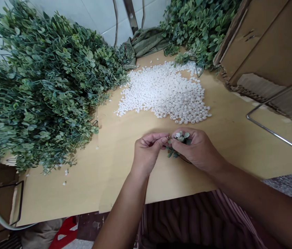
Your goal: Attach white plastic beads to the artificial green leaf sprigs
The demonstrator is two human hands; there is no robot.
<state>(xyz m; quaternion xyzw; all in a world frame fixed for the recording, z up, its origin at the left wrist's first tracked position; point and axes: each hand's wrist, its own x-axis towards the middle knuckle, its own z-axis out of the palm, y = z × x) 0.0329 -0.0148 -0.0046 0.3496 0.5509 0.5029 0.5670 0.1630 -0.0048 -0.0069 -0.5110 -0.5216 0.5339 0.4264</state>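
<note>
Both hands meet low over the middle of the table, in front of a heap of small white plastic pieces. In my right hand is a small artificial leaf sprig, its green leaves showing between thumb and fingers and below them. Closed in a pinch, my left hand touches the sprig's left end, close to the right fingertips. Whatever sits between the left thumb and finger is too small to make out.
A large pile of artificial greenery covers the table's left side. More greenery lies at the back right beside a cardboard box. A bent metal rod juts in from the right. Dark green cloth lies against the wall.
</note>
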